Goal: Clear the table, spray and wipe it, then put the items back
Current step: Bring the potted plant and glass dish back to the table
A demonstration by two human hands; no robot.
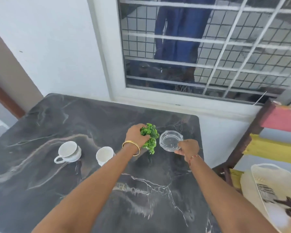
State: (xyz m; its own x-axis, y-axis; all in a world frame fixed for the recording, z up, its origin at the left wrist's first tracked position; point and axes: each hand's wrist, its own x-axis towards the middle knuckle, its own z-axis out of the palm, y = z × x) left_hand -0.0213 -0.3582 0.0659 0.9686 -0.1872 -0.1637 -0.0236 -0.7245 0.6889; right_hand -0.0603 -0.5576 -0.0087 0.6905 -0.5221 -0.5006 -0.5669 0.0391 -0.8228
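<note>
Head view: clearing step, left hand (136,135) fingers wrapped round plant (150,137), right hand (188,148) pinching glass dish (170,140) rim; lift both next.

White wall (57,47), barred window (200,47) in daylight, striped pink-yellow bench (275,132) right, brown door frame (5,91) left.
</note>
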